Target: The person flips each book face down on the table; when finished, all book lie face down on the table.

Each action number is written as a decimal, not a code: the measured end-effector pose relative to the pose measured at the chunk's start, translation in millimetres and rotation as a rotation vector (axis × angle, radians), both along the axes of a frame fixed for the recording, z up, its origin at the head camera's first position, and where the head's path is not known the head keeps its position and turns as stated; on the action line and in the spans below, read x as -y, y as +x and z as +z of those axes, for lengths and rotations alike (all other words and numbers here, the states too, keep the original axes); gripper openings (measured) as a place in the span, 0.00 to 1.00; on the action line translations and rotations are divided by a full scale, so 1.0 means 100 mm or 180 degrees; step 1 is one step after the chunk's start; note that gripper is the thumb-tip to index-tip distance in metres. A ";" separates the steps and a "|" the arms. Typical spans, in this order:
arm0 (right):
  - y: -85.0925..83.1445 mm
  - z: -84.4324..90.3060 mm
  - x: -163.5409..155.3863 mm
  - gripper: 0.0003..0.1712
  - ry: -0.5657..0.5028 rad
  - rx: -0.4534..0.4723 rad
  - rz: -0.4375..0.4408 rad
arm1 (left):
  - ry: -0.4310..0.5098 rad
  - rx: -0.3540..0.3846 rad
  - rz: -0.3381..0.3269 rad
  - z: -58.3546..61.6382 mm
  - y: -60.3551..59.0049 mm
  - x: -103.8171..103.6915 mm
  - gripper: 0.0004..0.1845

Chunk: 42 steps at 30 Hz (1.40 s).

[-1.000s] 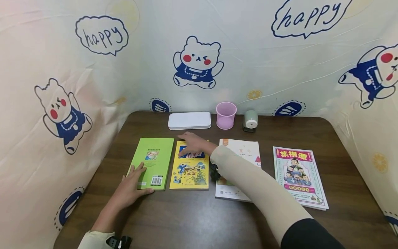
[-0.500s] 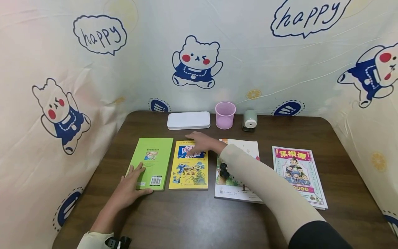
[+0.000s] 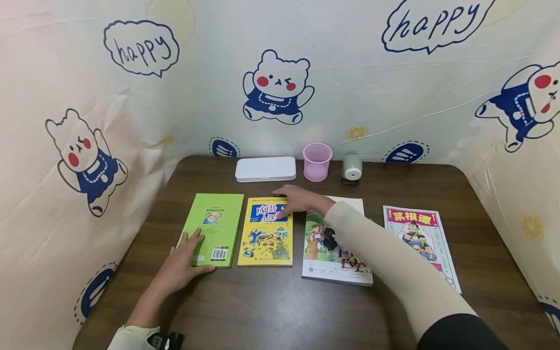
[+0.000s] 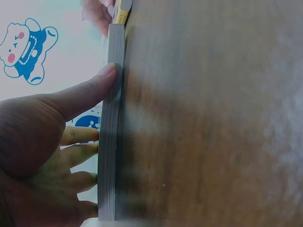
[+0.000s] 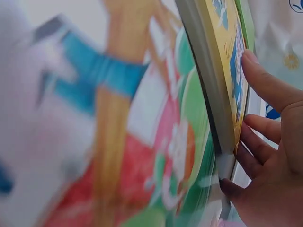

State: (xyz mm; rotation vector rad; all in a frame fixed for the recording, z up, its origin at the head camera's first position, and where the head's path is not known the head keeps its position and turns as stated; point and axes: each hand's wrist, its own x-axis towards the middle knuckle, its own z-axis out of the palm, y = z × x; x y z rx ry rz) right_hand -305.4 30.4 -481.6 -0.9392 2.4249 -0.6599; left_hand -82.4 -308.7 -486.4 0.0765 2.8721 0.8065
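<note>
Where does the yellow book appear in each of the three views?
Head: the yellow book lies centre-left on the table, second from the left, right hand on its far right corner.
Left wrist: only a yellow sliver at the top edge, beyond the green book.
Right wrist: upper centre to right, seen edge-on.
Shared landmark: the green book beside it.
</note>
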 end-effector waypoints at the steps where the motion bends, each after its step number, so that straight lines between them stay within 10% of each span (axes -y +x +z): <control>1: 0.00 0.00 -0.03 0.53 0.0012 0.0003 -0.0002 | -0.0001 -0.0004 -0.0002 0.00 0.00 0.00 0.54; 22: 0.02 -0.07 -0.35 0.48 -0.0115 0.0062 -0.0171 | -0.0140 0.0020 -0.0081 0.08 0.02 -0.06 0.53; 30: 0.03 -0.05 -0.35 0.46 -0.0205 0.0093 -0.0267 | -0.0142 -0.0117 -0.0197 0.22 -0.08 -0.30 0.49; 42: 0.04 -0.08 -0.34 0.45 -0.0314 0.0128 -0.0337 | -0.0031 -0.0035 -0.0346 0.12 -0.18 -0.73 0.58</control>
